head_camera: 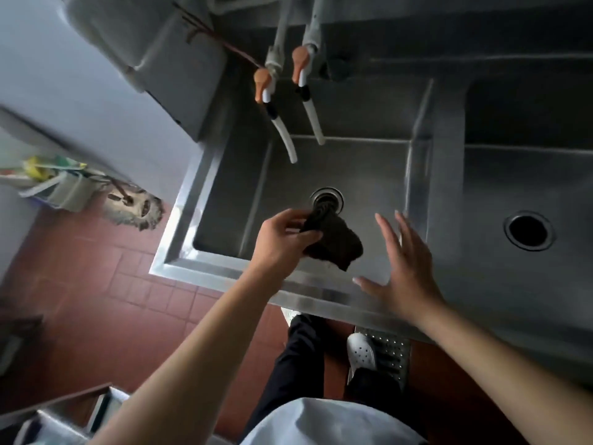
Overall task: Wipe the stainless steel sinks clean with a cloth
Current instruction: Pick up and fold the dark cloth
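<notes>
Right, head cam: L hand pinches a dark cloth, bunched and hanging in air over the near part of the left sink, just short of the drain. R hand is spread flat, fingers straight, holding nothing, hovering by the divider. Looks like prep, wiping not begun, I'd say. Next: prob. pass or reshape cloth, then press it onto steel. Cloth looks crumpled, near black; wet or dry, can't tell. Right sink untouched.

Red tiled floor, mop head, white shoe, perforated steel plate
</notes>
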